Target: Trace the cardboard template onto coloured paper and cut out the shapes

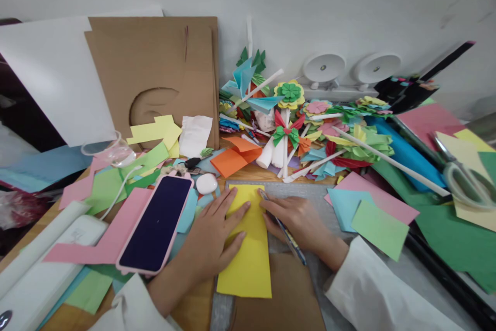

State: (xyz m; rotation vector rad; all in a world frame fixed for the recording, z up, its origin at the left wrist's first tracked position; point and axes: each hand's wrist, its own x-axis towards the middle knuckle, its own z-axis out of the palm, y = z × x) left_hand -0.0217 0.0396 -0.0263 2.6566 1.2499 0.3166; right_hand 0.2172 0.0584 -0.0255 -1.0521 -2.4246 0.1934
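Observation:
A strip of yellow paper point(250, 269) lies lengthwise before me, partly over a grey mat point(318, 191) and a brown cardboard piece point(279, 300). My left hand point(213, 233) presses flat on its left side, fingers spread. A slim pen point(289, 238) with a patterned barrel is gripped in my right hand point(296, 217). Its tip touches or hovers over the paper's upper right edge; I cannot tell which.
Left of my hands lie a phone point(157, 225), a white power strip point(73, 248) and paper scraps point(106, 191). Paper flowers point(289, 93) crowd the back near cardboard sheets point(155, 62). At right are scissors point(465, 176), green sheets point(453, 238) and coloured squares point(382, 227).

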